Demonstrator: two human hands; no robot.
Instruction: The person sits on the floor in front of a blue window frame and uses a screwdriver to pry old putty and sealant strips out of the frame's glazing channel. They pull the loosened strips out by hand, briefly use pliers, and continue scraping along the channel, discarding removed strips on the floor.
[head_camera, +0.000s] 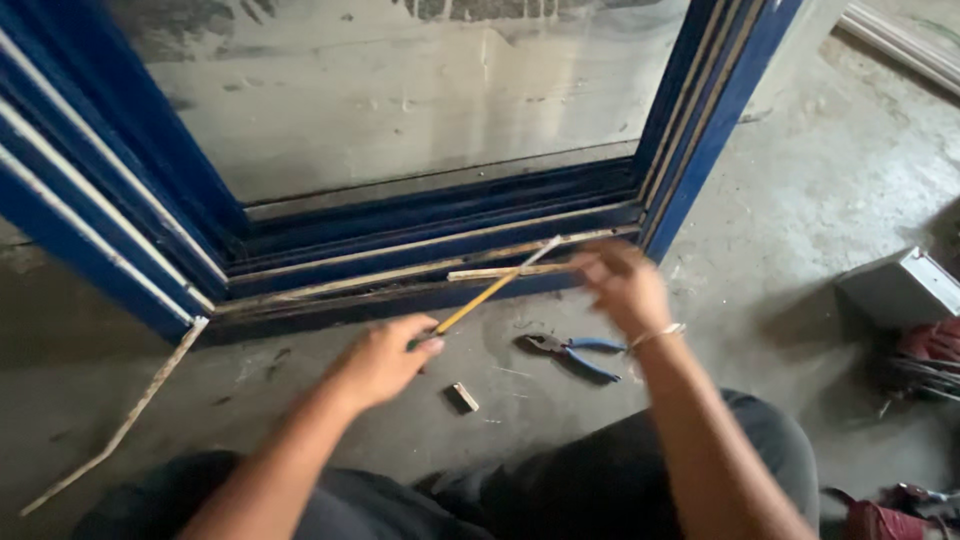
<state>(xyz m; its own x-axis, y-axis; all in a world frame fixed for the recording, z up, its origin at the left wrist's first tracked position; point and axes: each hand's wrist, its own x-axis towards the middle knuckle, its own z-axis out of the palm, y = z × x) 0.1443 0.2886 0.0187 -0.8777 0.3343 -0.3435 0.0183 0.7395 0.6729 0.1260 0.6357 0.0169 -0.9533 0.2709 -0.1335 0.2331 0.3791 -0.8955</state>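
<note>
Two bare hands were at work low against the blue window frame (690, 150), which stood on the concrete floor (800, 200) with its dusty glass pane (400, 90) above. Left hand (385, 360) was clamped shut around the handle end of a long yellow tool (490, 290), and that tool ran up and to the right, its pale tip reaching the bottom rail of the frame. Right hand (625, 285) was up at the same rail, a bracelet on the wrist, fingers blurred; they looked pinched on the end of a thin pale strip (500, 271) lying along the rail, though whether they truly gripped it could not be told. Blue-handled pliers (572, 352) lay on the floor between the two forearms, touched by neither hand. Just below the left hand sat a small pale block (464, 397). Off to the left, a long loose strip (120, 425) trailed from the frame's corner across the floor. At the right edge stood a grey metal box (900, 285) beside a red tool (930, 345)
</note>
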